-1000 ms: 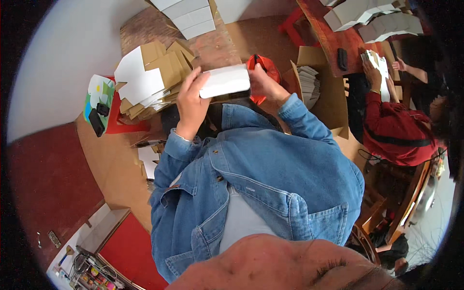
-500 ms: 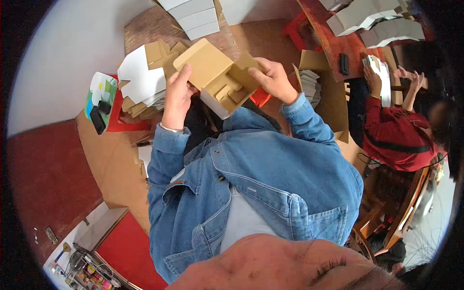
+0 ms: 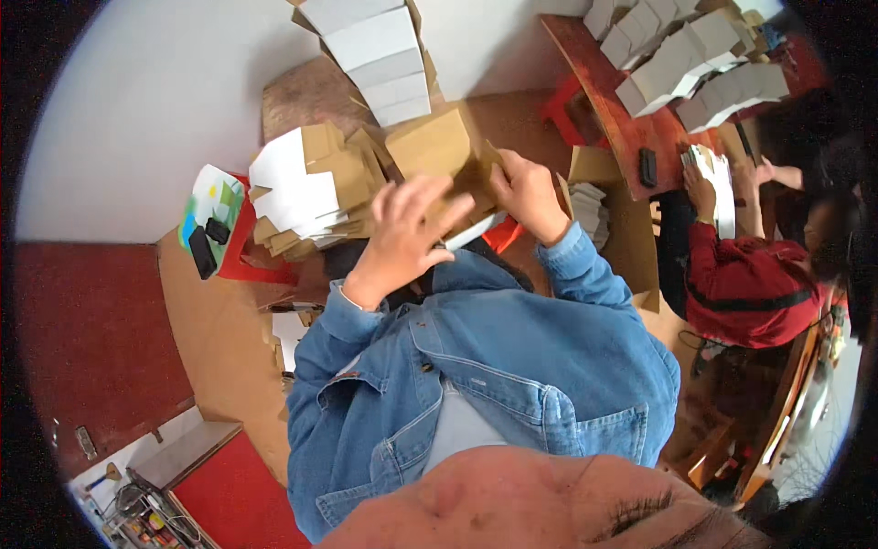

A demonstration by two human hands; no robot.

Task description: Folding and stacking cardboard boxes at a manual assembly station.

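An open cardboard box (image 3: 428, 146), brown inside and white outside, is held up in front of my chest with its lid raised. My right hand (image 3: 532, 197) pinches the box's right side, thumb and fingers closed on the board. My left hand (image 3: 407, 229) is off the left wall, its fingers spread and slightly blurred in front of the box's lower left part. It hides much of the box's inside, and I cannot tell if it touches the board. Just left of the box lies a pile of flat, unfolded box blanks (image 3: 291, 178), white and brown.
Stacked white boxes (image 3: 389, 69) stand at the back. A red stool (image 3: 240, 261) at left carries dark objects. To the right, a large carton (image 3: 631, 247) holds folded pieces; beyond it are a reddish table (image 3: 604, 87) with white boxes and a person in a red top (image 3: 750, 284).
My left hand has let go of the box's left side and swung right, across its front, with fingers spread. My right hand keeps hold. The whole view has shifted slightly.
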